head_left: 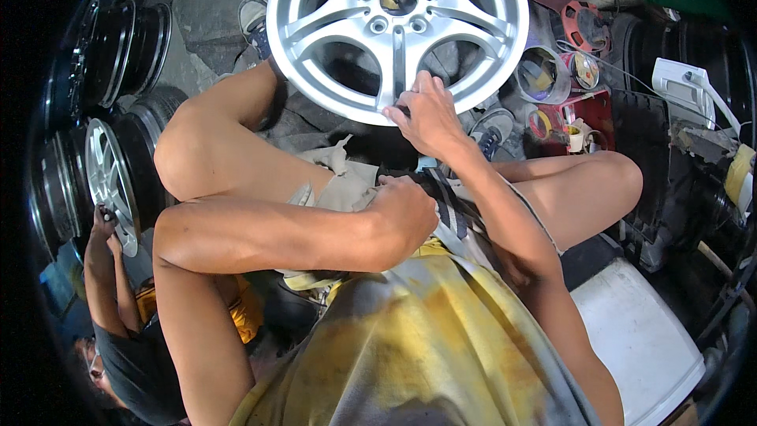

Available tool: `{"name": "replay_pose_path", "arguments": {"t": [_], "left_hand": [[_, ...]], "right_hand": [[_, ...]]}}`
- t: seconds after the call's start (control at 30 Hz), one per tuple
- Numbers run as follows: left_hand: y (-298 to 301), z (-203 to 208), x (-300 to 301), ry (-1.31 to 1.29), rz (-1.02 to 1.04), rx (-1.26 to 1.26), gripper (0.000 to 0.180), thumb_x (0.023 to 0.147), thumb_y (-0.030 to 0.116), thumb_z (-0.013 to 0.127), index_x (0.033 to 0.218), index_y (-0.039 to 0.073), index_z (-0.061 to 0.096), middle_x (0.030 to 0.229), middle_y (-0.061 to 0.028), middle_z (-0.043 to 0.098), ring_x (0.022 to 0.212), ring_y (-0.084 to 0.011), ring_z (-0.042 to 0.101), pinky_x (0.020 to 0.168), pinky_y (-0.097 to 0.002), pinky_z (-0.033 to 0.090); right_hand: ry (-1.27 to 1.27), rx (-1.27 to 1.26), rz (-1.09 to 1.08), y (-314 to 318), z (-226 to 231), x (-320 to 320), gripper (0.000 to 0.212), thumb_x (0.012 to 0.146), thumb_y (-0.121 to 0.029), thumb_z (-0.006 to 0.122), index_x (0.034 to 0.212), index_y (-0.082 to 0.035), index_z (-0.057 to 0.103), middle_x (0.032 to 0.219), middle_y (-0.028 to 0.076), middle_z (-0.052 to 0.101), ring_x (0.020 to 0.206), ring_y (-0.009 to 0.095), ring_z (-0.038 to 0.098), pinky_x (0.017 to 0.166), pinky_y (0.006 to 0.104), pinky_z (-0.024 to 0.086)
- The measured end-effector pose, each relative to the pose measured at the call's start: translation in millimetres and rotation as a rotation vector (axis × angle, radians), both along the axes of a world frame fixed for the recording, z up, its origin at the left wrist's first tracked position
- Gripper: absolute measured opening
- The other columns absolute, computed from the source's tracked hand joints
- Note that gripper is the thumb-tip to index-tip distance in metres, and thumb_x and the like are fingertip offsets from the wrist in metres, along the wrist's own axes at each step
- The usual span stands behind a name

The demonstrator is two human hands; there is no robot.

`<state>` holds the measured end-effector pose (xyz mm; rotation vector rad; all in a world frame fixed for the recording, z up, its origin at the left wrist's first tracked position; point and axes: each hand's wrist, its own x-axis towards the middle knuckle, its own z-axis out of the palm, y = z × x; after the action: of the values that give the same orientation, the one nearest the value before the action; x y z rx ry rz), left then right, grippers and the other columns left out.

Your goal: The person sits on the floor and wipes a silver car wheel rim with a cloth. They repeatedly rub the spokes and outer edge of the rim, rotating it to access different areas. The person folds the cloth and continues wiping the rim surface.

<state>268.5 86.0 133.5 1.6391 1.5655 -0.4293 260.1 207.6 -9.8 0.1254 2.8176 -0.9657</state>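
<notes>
A silver alloy wheel (397, 63) with twin spokes stands in front of me at the top of the view, without a tyre. My right hand (430, 114) is closed at the near edge of the wheel, by the end of its lowest spoke. Its thumb and fingers press on the rim there, and the fingertips are partly hidden. My left hand (402, 213) rests curled at my lap, below the wheel and apart from it. Its fingers are folded in, so whatever they hold is hidden. Frayed greyish cloth (347, 189) lies beside that hand over my thigh.
Several wheels line the left side; another person's hands (106, 225) are at a silver one (110, 181). To the right are a clear tub (542, 75), tape rolls (542, 124), a red box (595, 110) and a white plastic piece (686, 91). A white panel (639, 339) lies lower right.
</notes>
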Motion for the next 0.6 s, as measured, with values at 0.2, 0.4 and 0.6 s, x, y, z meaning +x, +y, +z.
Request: {"name": "replay_pose_path", "arguments": {"t": [0.2,0.4,0.6], "left_hand": [[-2,1,-6,0.046,-0.006,0.077,0.018,0.087,0.012,0.067,0.100,0.003,0.076,0.101,-0.0125,0.071,0.097,-0.0237,0.068,0.074,-0.0345,0.055],[-5,-3,-10,0.019,0.068,0.086,0.017,0.088,0.010,0.065,0.098,0.000,0.075,0.101,-0.0145,0.070,0.096,-0.0269,0.069,0.076,-0.0375,0.057],[-4,5,-19,-0.149,0.116,-0.010,0.018,0.089,0.007,0.063,0.101,-0.003,0.071,0.105,-0.0176,0.069,0.099,-0.0295,0.068,0.079,-0.0379,0.057]], "right_hand": [[-0.056,-0.218,0.069,47,26,8,0.019,0.091,-0.021,0.073,0.096,-0.002,0.076,0.107,0.018,0.056,0.104,0.036,0.058,0.090,0.0446,0.047],[0.145,-0.230,-0.327,12,30,7,0.018,0.092,-0.013,0.067,0.104,-0.003,0.075,0.094,0.019,0.071,0.086,0.041,0.069,0.077,0.0495,0.054],[0.083,-0.124,-0.360,-38,6,19,0.025,0.094,-0.009,0.058,0.114,0.001,0.069,0.094,0.024,0.070,0.082,0.046,0.069,0.074,0.0542,0.055]]}}
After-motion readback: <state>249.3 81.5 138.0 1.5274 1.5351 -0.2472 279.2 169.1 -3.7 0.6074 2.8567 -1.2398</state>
